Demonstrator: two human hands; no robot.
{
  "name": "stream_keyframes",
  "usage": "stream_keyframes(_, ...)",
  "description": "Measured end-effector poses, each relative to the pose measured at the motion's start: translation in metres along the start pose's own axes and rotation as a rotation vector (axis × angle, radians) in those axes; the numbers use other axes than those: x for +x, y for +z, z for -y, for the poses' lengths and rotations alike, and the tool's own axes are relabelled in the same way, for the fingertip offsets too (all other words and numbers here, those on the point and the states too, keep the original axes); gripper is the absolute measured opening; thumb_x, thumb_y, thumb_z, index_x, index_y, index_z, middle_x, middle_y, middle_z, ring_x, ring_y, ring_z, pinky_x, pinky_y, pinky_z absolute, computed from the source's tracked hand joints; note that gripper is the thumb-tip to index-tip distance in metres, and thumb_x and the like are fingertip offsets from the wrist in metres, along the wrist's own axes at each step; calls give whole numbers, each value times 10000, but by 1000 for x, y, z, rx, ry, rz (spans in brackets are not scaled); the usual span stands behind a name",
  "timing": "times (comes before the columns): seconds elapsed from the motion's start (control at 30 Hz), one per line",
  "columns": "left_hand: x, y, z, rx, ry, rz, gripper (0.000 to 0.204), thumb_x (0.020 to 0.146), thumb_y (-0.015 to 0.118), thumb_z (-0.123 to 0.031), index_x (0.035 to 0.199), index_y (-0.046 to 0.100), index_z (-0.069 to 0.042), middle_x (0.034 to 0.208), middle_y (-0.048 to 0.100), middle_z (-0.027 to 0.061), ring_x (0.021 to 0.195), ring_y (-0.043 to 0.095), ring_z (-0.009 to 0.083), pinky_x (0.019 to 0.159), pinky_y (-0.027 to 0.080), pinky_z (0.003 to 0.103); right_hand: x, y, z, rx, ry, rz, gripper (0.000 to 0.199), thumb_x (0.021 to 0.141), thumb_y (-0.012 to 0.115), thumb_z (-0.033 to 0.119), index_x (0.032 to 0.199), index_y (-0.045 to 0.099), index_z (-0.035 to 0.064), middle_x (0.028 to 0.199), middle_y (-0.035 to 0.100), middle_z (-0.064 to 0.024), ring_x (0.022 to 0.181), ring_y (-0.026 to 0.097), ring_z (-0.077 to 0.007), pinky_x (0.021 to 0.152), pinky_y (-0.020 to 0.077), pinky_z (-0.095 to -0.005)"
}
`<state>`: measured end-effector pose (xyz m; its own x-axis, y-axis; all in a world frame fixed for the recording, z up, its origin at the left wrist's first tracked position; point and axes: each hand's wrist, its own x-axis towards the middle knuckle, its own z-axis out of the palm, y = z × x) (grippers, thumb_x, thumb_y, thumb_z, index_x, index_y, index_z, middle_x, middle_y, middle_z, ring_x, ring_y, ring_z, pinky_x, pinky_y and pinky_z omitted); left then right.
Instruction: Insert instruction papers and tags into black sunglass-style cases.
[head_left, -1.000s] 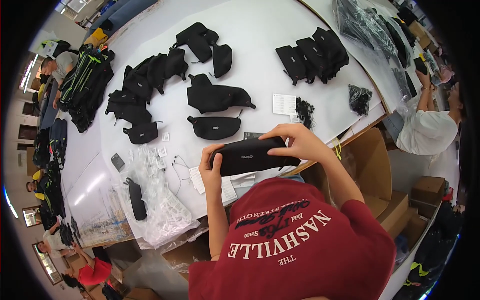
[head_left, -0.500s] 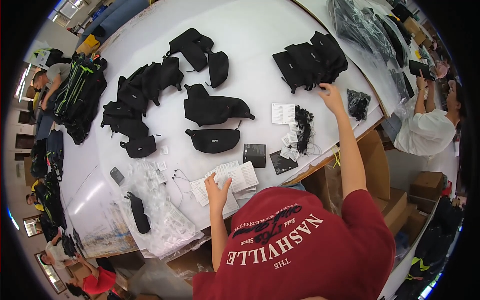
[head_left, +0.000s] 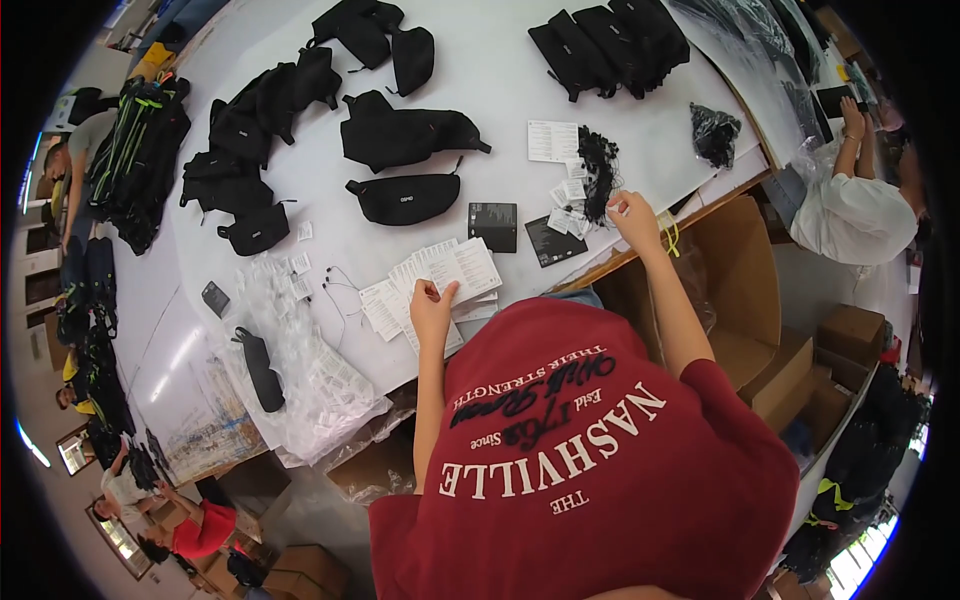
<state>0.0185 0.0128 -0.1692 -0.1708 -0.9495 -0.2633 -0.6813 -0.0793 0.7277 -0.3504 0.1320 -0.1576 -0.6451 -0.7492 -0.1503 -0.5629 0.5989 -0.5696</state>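
"What's closest in?"
"The fanned white cards on the tabletop; I'll place everything by them. The left hand is over their near side, its grip drawn in with thumb and fingers close together. I can't tell whether it has pinched a card."
"And the right hand?"
"Well to the right of the cards and slightly farther out, at the lower end of a bunch of black cords. Its grip is nearly closed, thumb near forefinger; whether anything is caught between them is too small to tell."
"What else is near?"
"Left of the cards, a heap of clear plastic bags, with a slim black pouch lying on its left side. Just beyond the cards, a dark square card, and farther right another dark card, with white tags between it and the cords."
"Farther off?"
"Straight beyond the cards, a black waist bag. Far beyond them to the right, an overlapping row of black bags."
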Motion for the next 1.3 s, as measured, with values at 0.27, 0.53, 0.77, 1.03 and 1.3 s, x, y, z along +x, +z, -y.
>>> stream_keyframes(0.27, -4, 3, 16, -221, 55, -71, 355, 758, 740, -245, 789, 478, -8, 689, 552, 61, 603, 476, 132, 564, 407, 281, -26, 5, -23, -153, -6, 7, 184, 722, 667, 166, 877, 581, 118, 867, 521, -91, 797, 568, -287, 684, 461, -397)
stream_keyframes(0.53, 1, 0, 17, -393, 55, -13, 279, 785, 710, -183, 891, 513, -16, 766, 568, 24, 645, 489, 112, 595, 408, 257, -31, 20, -24, -217, -88, 5, 176, 749, 669, 188, 867, 570, 103, 909, 547, -107, 816, 589, -321, 698, 472, -422)
stream_keyframes(0.77, -9, -9, -5, -617, -82, -16, 316, 825, 636, -109, 1105, 540, 2, 916, 612, 51, 703, 541, 100, 550, 400, 229, -31, 25, -25, -201, -156, -37, 141, 773, 639, 193, 835, 570, 86, 881, 568, -100, 803, 593, -325, 685, 476, -427)
stream_keyframes(1.03, -16, -10, -6, -721, -73, -120, 316, 821, 650, -165, 1093, 563, -30, 877, 600, 5, 684, 499, 55, 550, 369, 198, -12, 2, -6, -112, -155, -118, 134, 758, 633, 197, 774, 594, 70, 790, 584, -95, 751, 597, -290, 655, 471, -386)
stream_keyframes(1.3, -18, -7, -5, -855, -69, -92, 362, 829, 612, -80, 1167, 522, 11, 1086, 598, 74, 970, 561, 153, 827, 427, 257, 5, -17, -5, 56, 39, -93, 163, 740, 647, 228, 780, 630, 72, 778, 637, -105, 763, 616, -265, 673, 479, -359)
